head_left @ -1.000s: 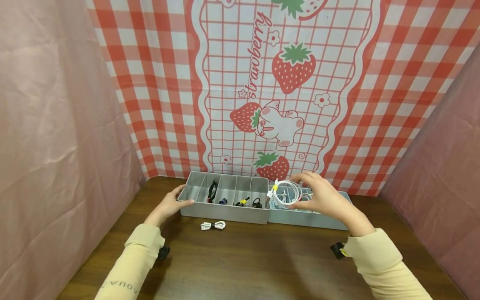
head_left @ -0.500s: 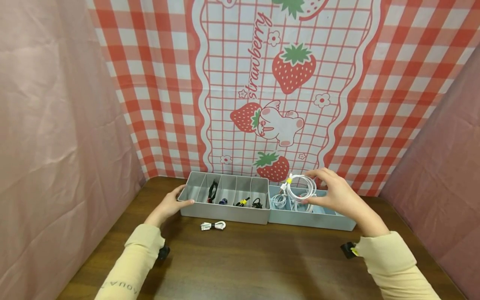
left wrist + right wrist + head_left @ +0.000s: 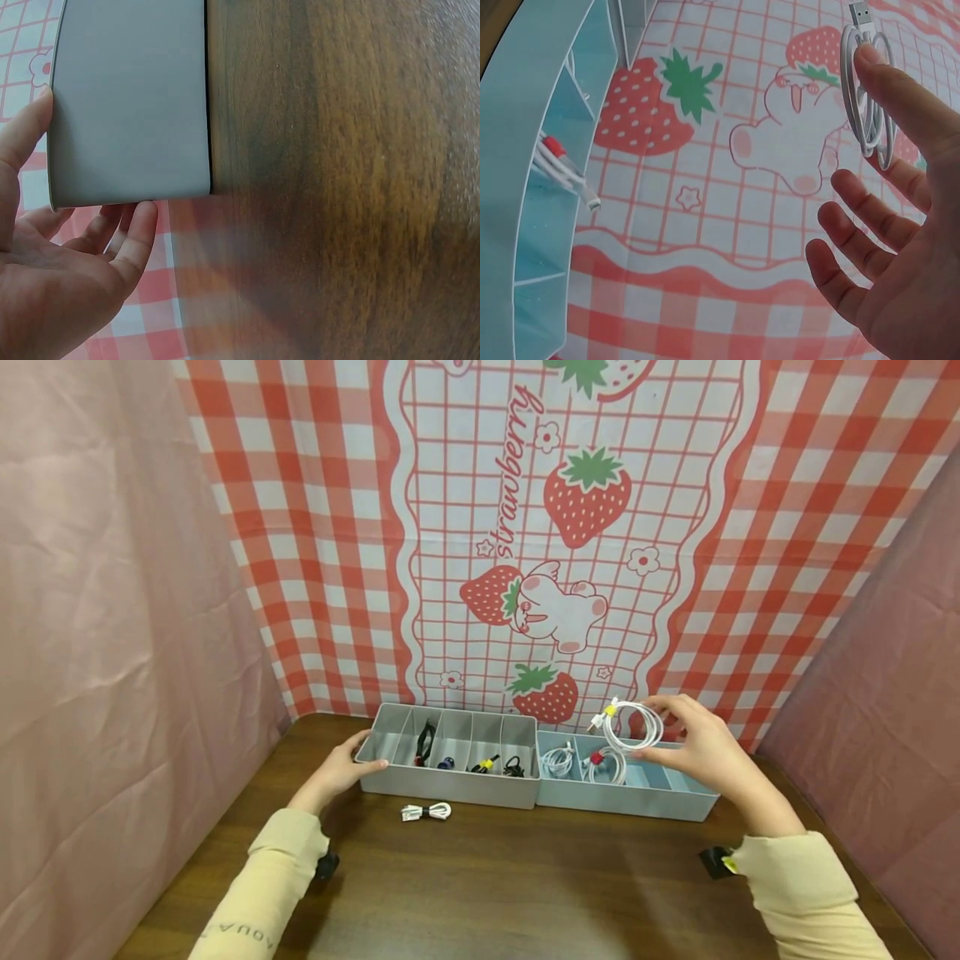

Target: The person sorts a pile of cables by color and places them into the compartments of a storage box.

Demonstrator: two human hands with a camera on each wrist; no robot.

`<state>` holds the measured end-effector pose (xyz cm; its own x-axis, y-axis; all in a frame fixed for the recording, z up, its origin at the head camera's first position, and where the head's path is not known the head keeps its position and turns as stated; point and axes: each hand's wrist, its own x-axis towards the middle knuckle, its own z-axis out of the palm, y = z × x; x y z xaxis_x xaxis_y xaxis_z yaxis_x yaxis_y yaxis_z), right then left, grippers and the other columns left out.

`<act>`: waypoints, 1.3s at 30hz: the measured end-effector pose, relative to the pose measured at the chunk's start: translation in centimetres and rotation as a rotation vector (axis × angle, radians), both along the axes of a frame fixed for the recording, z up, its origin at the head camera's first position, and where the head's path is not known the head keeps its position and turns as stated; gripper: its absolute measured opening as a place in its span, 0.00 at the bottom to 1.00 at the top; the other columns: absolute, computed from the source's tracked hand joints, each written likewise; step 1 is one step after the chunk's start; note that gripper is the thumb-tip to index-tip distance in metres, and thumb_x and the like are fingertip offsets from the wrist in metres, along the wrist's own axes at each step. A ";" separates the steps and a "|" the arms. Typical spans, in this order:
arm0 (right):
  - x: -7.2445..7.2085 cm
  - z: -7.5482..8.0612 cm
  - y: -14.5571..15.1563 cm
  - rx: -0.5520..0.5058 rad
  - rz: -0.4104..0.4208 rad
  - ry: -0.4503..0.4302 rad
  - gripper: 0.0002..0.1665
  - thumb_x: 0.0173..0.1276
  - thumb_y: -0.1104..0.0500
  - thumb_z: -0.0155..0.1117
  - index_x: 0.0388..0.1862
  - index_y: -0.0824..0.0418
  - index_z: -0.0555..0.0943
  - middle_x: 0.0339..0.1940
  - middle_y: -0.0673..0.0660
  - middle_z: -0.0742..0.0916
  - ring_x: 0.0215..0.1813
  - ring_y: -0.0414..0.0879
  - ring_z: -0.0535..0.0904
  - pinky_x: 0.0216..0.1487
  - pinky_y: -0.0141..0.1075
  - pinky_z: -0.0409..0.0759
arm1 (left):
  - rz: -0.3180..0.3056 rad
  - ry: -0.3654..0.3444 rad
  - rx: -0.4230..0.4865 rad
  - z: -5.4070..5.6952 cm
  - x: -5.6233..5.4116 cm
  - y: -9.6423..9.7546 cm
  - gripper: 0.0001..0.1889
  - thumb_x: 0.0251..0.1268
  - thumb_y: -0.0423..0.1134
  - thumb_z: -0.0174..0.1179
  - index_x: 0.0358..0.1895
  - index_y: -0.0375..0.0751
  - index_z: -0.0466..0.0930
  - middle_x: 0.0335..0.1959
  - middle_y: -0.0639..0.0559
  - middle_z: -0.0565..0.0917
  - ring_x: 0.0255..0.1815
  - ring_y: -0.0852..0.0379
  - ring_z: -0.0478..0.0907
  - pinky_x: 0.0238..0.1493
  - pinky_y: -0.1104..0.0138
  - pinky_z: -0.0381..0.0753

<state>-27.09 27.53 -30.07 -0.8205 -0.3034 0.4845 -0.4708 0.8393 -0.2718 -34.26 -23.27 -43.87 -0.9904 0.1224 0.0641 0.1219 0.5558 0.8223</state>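
My left hand (image 3: 341,774) holds the left end of a grey divided box (image 3: 450,786). In the left wrist view its thumb lies along the rim and its fingertips meet the end wall (image 3: 127,112). Between thumb and index finger, my right hand (image 3: 701,747) pinches a coiled white USB cable (image 3: 866,94) with a yellow tie (image 3: 610,711). That coil hangs above a light-blue divided box (image 3: 630,800), over its middle compartments. Inside the blue box lie a white cable coil (image 3: 557,763) in the left compartment and one with a red tie (image 3: 597,758) beside it.
The grey box contains a black cable (image 3: 425,743), a dark blue coil (image 3: 446,763), a yellow-tied black cable (image 3: 486,764) and another black cable (image 3: 514,767). A small bundled white cable (image 3: 426,812) lies on the wooden table (image 3: 510,877) in front. Checked cloth (image 3: 330,568) hangs behind.
My right hand has carried the white USB cable rightward along the blue box, revealing the red-tied coil. The blue box's right end shows slightly farther right. My left hand stays in place.
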 end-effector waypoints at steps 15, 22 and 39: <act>-0.1 -1.2 2.6 -0.054 -0.082 -0.006 0.40 0.46 0.46 0.78 0.55 0.62 0.74 0.43 0.59 0.80 0.40 0.52 0.75 0.33 0.40 0.76 | 0.008 -0.021 0.006 0.0 0.2 0.1 0.41 0.61 0.44 0.63 0.72 0.32 0.52 0.69 0.27 0.59 0.68 0.34 0.59 0.65 0.45 0.60; -0.4 -2.0 3.9 -0.085 -0.106 -0.003 0.38 0.48 0.47 0.78 0.54 0.63 0.74 0.43 0.59 0.81 0.40 0.52 0.75 0.35 0.41 0.75 | 0.010 -0.014 0.000 -0.1 0.2 0.1 0.41 0.61 0.44 0.64 0.72 0.31 0.52 0.67 0.26 0.61 0.67 0.34 0.61 0.64 0.45 0.61; -1.3 -4.6 6.9 -0.103 -0.193 -0.042 0.38 0.50 0.47 0.76 0.54 0.67 0.74 0.37 0.62 0.80 0.36 0.51 0.74 0.29 0.38 0.73 | 0.009 -0.011 -0.009 0.1 0.2 0.1 0.41 0.62 0.44 0.63 0.72 0.32 0.52 0.68 0.26 0.59 0.69 0.34 0.58 0.65 0.44 0.60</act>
